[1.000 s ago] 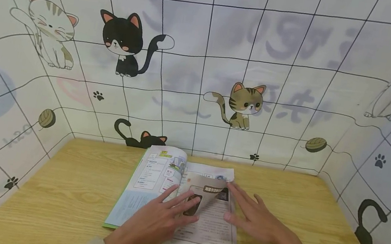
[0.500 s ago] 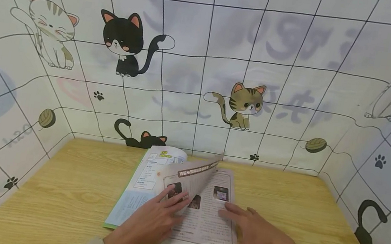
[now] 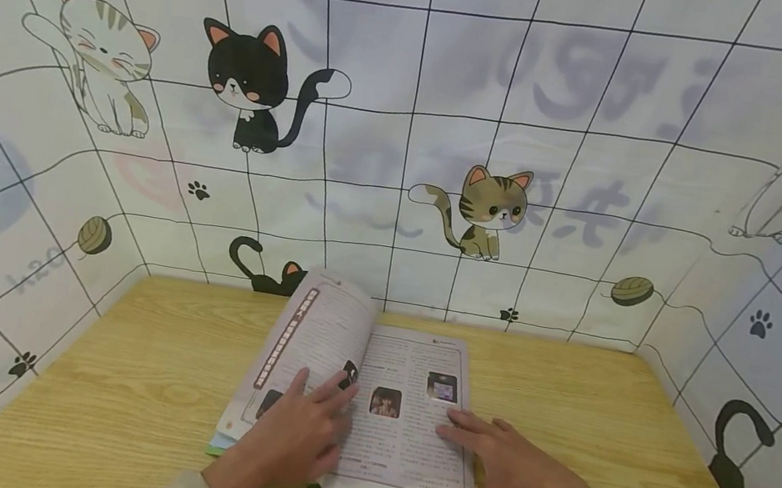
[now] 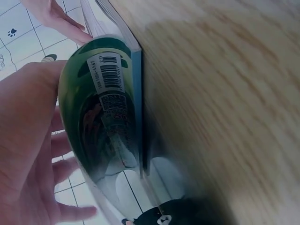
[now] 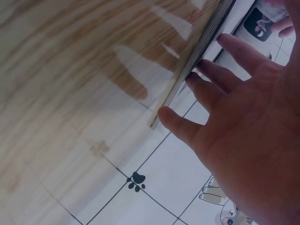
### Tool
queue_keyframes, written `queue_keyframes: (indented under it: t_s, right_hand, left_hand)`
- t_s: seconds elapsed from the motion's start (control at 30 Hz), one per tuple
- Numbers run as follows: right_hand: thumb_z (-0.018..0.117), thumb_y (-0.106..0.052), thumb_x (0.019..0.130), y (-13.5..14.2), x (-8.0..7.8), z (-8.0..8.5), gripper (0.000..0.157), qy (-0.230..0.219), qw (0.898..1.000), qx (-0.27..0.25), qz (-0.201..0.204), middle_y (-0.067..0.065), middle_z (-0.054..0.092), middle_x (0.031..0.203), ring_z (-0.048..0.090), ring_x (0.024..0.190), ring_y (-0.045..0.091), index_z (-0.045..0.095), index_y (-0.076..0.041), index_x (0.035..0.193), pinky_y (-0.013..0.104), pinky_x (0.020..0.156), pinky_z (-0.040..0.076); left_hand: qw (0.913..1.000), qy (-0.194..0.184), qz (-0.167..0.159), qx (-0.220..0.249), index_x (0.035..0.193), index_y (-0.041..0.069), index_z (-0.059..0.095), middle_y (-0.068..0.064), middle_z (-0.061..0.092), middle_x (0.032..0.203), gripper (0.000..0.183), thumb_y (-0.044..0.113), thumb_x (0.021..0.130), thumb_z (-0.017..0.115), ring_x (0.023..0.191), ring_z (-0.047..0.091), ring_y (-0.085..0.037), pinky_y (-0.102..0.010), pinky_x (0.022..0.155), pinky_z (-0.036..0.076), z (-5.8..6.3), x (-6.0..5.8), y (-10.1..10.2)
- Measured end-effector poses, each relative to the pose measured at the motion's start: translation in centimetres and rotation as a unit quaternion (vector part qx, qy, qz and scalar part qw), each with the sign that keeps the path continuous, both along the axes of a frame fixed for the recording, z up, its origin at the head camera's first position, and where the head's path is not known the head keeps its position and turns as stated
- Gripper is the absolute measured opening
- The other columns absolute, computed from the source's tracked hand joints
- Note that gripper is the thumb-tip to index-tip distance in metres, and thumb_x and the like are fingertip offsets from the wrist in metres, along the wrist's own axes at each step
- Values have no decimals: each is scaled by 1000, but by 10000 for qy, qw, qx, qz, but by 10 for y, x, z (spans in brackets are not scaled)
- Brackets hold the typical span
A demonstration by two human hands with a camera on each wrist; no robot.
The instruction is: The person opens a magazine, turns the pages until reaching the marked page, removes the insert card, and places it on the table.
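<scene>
A magazine (image 3: 398, 452) lies spread on the table, with printed columns and small photos. My left hand (image 3: 303, 429) rests on its left page, fingers spread flat over the text near the fold. That page bows up at its far end. At the right page's outer edge is my right hand (image 3: 512, 469), its fingers extended onto the paper and its thumb at the near corner. The left wrist view shows the glossy green back cover (image 4: 77, 112) with a barcode, curving away from the table. In the right wrist view, fingertips (image 5: 229, 43) touch the magazine's edge.
The light wooden table (image 3: 114, 371) extends to both sides of the magazine. Behind it and at the sides stand white gridded walls (image 3: 376, 141) printed with cartoon cats and paw prints.
A magazine page has turned over from right to left, and my left hand now lies on it. My right hand has drawn back from the page's far corner toward the near right edge.
</scene>
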State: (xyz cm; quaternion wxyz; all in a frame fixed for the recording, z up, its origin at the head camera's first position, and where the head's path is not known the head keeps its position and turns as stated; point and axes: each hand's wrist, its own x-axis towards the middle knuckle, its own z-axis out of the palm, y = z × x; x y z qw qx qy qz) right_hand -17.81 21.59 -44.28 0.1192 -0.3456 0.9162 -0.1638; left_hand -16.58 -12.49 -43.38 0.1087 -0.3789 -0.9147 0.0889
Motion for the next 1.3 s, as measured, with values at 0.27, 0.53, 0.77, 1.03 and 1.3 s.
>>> queue_keyframes:
  t_s: [0.27, 0.53, 0.77, 1.03, 1.3]
  right_hand:
    - [76, -73, 62, -1, 0, 1, 106, 65, 10000, 40, 37, 16, 38, 156, 39, 140, 36, 50, -15, 147, 68, 106, 28]
    - [74, -74, 62, -1, 0, 1, 106, 76, 10000, 23, 15, 15, 38, 156, 40, 140, 36, 50, -15, 147, 67, 106, 30]
    - [73, -74, 64, -2, -1, 2, 103, 21, 10000, -5, -24, 13, 38, 156, 40, 141, 35, 50, -16, 147, 65, 106, 31]
    - [72, -73, 68, -5, -2, 3, 97, 84, 9999, 42, -83, 11, 43, 153, 43, 138, 34, 54, -16, 144, 65, 104, 34]
    - [70, -71, 72, -8, -6, 3, 91, 257, 9995, -115, -120, 15, 48, 149, 48, 134, 35, 57, -13, 141, 61, 103, 37]
  left_hand:
    - [9930, -848, 459, 686, 122, 17, 68, -11, 48, 149, 39, 34, 89, 58, 139, 41, -38, -70, 87, 45, -4, -1, -5]
    - [9917, -894, 394, 839, 121, 16, 67, -11, 48, 149, 36, 33, 89, 59, 139, 41, -38, -68, 85, 47, -5, -1, -6]
    - [9922, -817, 401, 847, 116, 16, 68, -12, 50, 147, 34, 36, 89, 60, 137, 44, -37, -66, 87, 48, -5, -2, -4]
    - [9956, -502, 371, 694, 105, 15, 72, -11, 58, 137, 65, 74, 82, 57, 131, 51, -32, -62, 88, 48, -6, 2, 7]
    - [9944, -682, 482, 650, 111, 14, 70, -8, 55, 137, 86, 87, 68, 58, 133, 48, -32, -68, 87, 46, -5, 8, 14]
